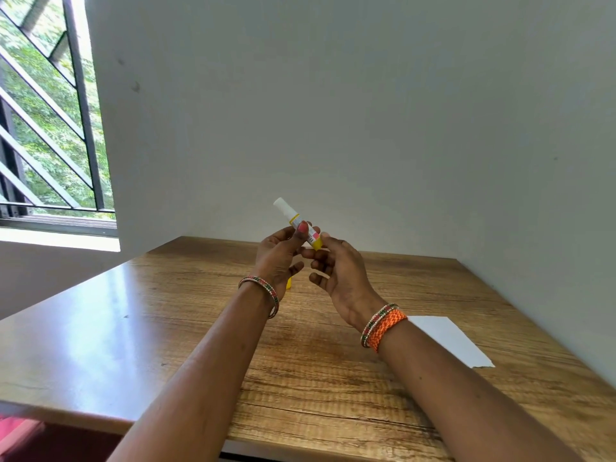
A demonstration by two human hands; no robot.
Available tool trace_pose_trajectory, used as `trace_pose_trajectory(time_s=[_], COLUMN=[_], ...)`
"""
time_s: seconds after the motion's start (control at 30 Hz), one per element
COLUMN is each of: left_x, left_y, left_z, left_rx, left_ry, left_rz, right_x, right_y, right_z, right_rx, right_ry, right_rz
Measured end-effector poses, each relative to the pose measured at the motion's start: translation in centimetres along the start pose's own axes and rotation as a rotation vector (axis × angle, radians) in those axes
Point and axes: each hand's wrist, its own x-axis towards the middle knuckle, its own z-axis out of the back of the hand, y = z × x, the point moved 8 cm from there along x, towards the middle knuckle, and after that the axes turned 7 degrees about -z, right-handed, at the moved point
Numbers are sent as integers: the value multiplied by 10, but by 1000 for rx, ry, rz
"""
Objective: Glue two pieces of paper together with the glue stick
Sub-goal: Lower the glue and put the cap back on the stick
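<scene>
Yellow glue stick (301,227) held above table (166,328), white tip angled up-left. I see left hand (278,255) pinching barrel, right hand (336,271) gripping base; paper (450,340) lies right, nearer right hand.

We sit at a wooden table (140,331) with a strong brown grain, its far edge set against a plain pale wall (333,111) and its right side close to another. On our left a window (43,121) with slanted dark metal bars shows green leaves outside. Daylight from it lies as a pale sheen on the tabletop's left side.
</scene>
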Motion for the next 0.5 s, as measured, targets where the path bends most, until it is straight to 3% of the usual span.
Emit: trace_pose_trajectory(time_s=[0.13,0.4,0.5], left_x=[1,1,1], left_y=[1,4,6], left_z=[-2,2,5], left_rx=[-11,37,33], left_ry=[26,-20,-43], left_rz=[-6,31,45], right_x=[1,-5,-4], right_y=[-3,15,11], right_z=[-1,5,7], right_rx=[-72,-212,-180], right_ry=[-6,-112,-121], right_rz=[-1,201,158])
